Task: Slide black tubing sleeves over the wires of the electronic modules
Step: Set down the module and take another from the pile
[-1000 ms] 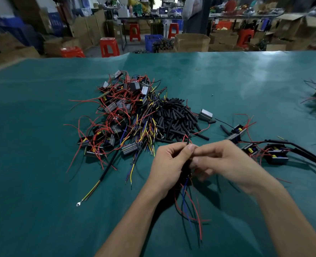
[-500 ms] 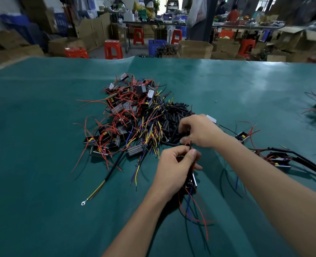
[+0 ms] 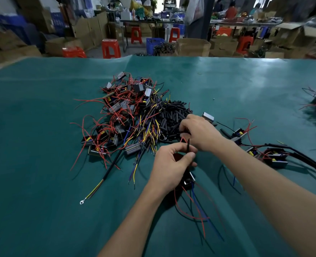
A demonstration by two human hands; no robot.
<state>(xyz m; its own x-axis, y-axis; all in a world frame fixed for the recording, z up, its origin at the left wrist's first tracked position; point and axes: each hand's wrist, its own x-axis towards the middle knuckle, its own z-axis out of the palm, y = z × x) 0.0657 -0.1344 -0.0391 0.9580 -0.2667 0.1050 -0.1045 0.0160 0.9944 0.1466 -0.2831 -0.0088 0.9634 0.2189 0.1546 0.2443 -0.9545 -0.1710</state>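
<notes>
Hands at the sleeve pile
Left hand [image 3: 170,164] pinches a black wire [image 3: 188,146]; right hand [image 3: 200,134] curls into the black sleeves [image 3: 172,115], grip hidden; tangled modules [image 3: 120,115] lie left.

1 view only: a wide-angle head-worn camera, looking forward and down over the green table cover [image 3: 42,127]. Nearest the lens, both forearms enter from the bottom edge; the left hand [image 3: 169,165] and right hand [image 3: 200,133] sit close, near frame centre. The pile of wired modules [image 3: 123,117] lies just beyond. The table's far edge crosses the upper quarter; blurred cartons and red stools [image 3: 110,48] stand well beyond. Straight edges bow toward the borders.
</notes>
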